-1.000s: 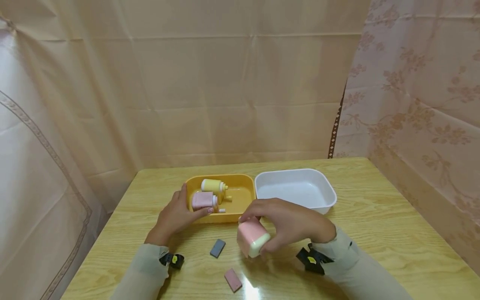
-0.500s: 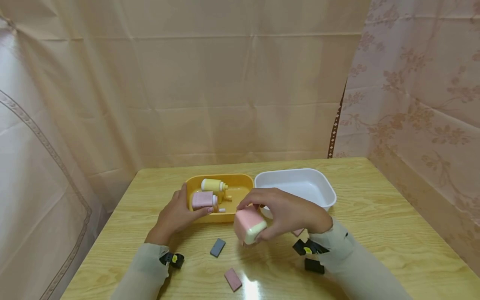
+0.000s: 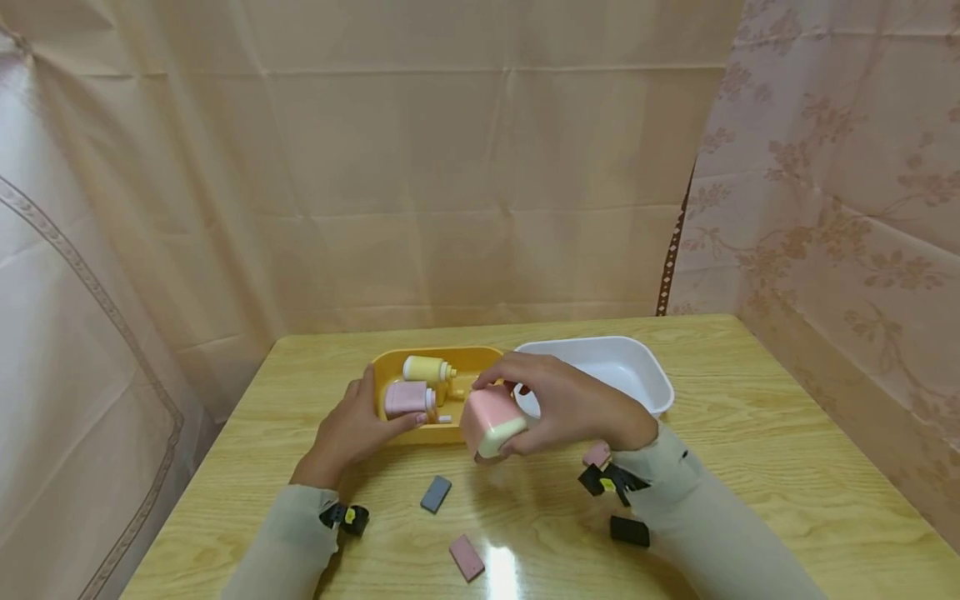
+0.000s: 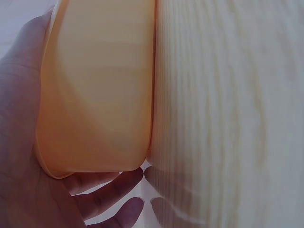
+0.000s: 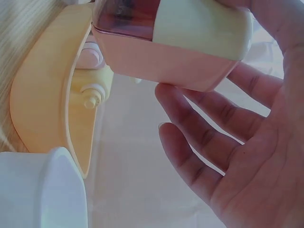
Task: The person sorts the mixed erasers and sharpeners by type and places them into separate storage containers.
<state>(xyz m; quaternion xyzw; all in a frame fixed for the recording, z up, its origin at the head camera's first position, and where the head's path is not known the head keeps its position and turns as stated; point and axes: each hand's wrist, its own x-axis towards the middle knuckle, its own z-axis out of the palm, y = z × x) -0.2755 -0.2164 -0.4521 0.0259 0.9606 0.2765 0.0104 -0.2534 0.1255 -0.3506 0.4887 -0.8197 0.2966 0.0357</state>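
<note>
While my right hand (image 3: pixel 562 402) grasps the pink box (image 3: pixel 492 412) above the tabletop (image 3: pixel 393 554), near the yellow tray (image 3: pixel 427 435) my left hand (image 3: pixel 348 433) grips, I judge the box light, stiff, slightly slippery; hold opposite sides.

A round-cornered pink box (image 3: pixel 491 417), cream at 1 end and showing a dark reddish panel, is held up at a tilt near the front right corner of an orange-yellow tray (image 3: pixel 427 435). The shallow, rounded tray sits flat, open side up.
</note>
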